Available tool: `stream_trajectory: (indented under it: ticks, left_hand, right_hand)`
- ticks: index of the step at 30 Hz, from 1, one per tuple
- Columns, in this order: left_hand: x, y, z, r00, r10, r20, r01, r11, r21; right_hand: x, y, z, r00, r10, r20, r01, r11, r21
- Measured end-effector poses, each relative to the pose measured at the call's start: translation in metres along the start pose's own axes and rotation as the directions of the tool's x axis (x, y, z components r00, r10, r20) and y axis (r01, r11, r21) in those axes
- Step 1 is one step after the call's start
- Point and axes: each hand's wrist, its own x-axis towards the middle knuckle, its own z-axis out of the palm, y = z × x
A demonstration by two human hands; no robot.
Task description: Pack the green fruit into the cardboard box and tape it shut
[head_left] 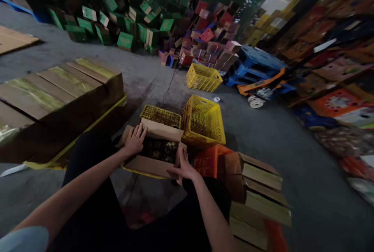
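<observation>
Heaps of green cartons (122, 14) fill the upper left of the frame and red and purple ones (210, 37) the upper centre, with a long stack of flat brown cardboard (58, 88) at mid-left. Yellow plastic crates (203, 121) sit at centre, just above and right of an open cardboard box (152, 164) with dark, round contents at lower centre. The left hand (134, 141) lies on the box's left flap, fingers spread flat, and the right hand (184, 166) presses its right flap, fingers extended, neither closed around anything.
</observation>
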Motion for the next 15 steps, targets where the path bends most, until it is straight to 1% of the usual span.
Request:
stream_trajectory:
  ticks: [1,3,5,6,7,8,9,10,12,13,14,15]
  left_hand:
    - [-0.001,-0.003,-0.005,1.0,0.013,0.007,-0.013,1.0,-0.008]
    - [-0.003,-0.007,-0.014,0.999,0.032,0.028,-0.03,0.998,-0.051]
    - [-0.005,-0.008,-0.021,0.994,0.077,0.084,-0.065,0.989,-0.134]
    - [-0.006,-0.007,-0.023,0.987,0.111,0.119,-0.089,0.98,-0.177]
    - [-0.006,-0.004,-0.023,0.978,0.146,0.15,-0.113,0.971,-0.209]
    - [-0.006,0.0,-0.021,0.968,0.181,0.173,-0.139,0.963,-0.231]
    - [-0.005,0.004,-0.019,0.957,0.219,0.189,-0.17,0.954,-0.245]
    - [-0.004,0.009,-0.015,0.942,0.264,0.207,-0.208,0.944,-0.258]
    - [0.001,0.018,-0.005,0.898,0.346,0.273,-0.264,0.919,-0.294]
    - [0.004,0.021,0.0,0.88,0.354,0.317,-0.258,0.916,-0.306]
    - [0.007,0.022,0.004,0.872,0.333,0.359,-0.226,0.924,-0.308]
    - [0.01,0.022,0.008,0.874,0.29,0.39,-0.178,0.938,-0.299]
  right_hand:
    - [-0.002,-0.002,-0.001,0.999,0.009,-0.048,-0.01,1.0,-0.017]
    - [-0.005,-0.01,-0.004,0.978,0.005,-0.209,-0.02,0.997,-0.072]
    - [-0.006,-0.021,-0.008,0.916,-0.093,-0.389,0.041,0.99,-0.138]
    - [-0.005,-0.028,-0.011,0.88,-0.162,-0.446,0.098,0.982,-0.163]
    - [-0.003,-0.034,-0.013,0.852,-0.228,-0.471,0.162,0.971,-0.178]
    - [0.0,-0.041,-0.015,0.838,-0.28,-0.469,0.219,0.959,-0.18]
    - [0.005,-0.047,-0.017,0.834,-0.315,-0.453,0.26,0.949,-0.18]
    - [0.01,-0.052,-0.018,0.836,-0.336,-0.434,0.281,0.941,-0.186]
    - [0.023,-0.061,-0.02,0.845,-0.341,-0.412,0.271,0.937,-0.22]
    - [0.029,-0.064,-0.021,0.856,-0.328,-0.401,0.247,0.939,-0.239]
    - [0.035,-0.066,-0.021,0.872,-0.302,-0.384,0.215,0.943,-0.253]
    - [0.04,-0.067,-0.022,0.895,-0.27,-0.355,0.182,0.948,-0.261]
